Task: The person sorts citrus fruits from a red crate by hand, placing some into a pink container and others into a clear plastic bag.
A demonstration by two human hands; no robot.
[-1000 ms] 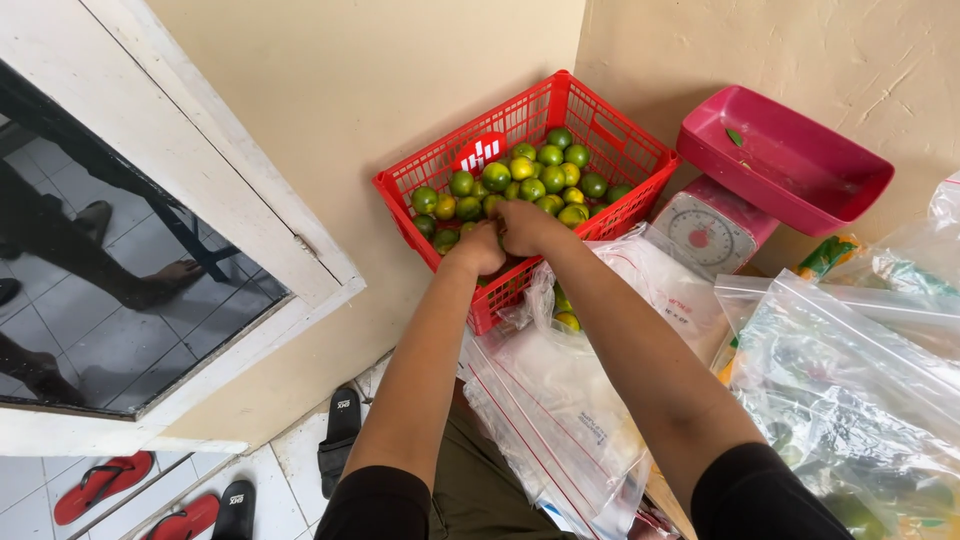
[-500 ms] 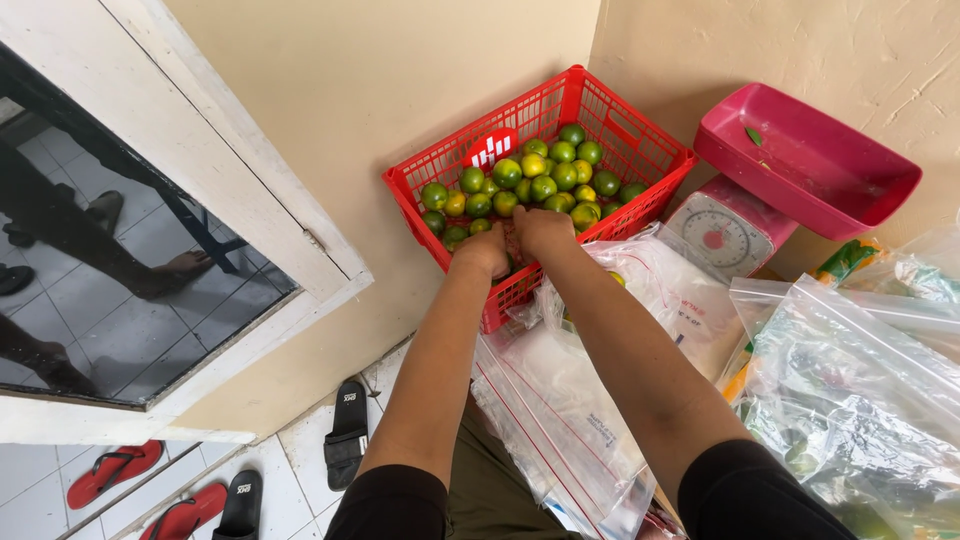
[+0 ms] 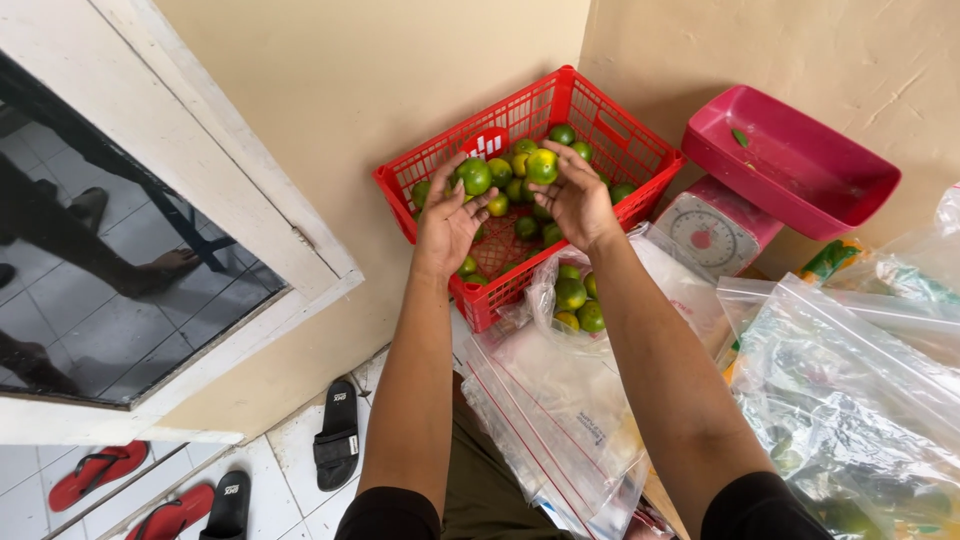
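At far left, a dark glass pane (image 3: 90,250) in a white frame, reflecting tiled floor and someone's legs. Below it on the tiles, red flip-flops (image 3: 100,470) and black sandals (image 3: 338,435).

Against the beige wall, a red plastic basket (image 3: 600,115), tilted, part-filled with green and yellowish limes (image 3: 520,190) gathered toward its near left corner.

Over the basket's near left corner, left hand (image 3: 448,218), palm up, fingers curled loosely around one green lime (image 3: 474,176) resting on the fingertips; cupped rather than clamped.

Just beside it, right hand (image 3: 572,200) above the near rim of the basket, fingers half spread, yellow-green lime (image 3: 542,165) perched against the fingertips; held lightly, hand not closed.

Under the right wrist, touching the basket's front edge, an open clear plastic bag (image 3: 560,290) holding a few limes. Below that, a stack of flat clear zip bags (image 3: 560,430) with red seal lines.

Further right, a kitchen scale (image 3: 710,235) with round dial, topped by a pink tray (image 3: 790,165) with a small green leaf inside.

At far right, more clear plastic bags (image 3: 840,400), crumpled, contents unclear.
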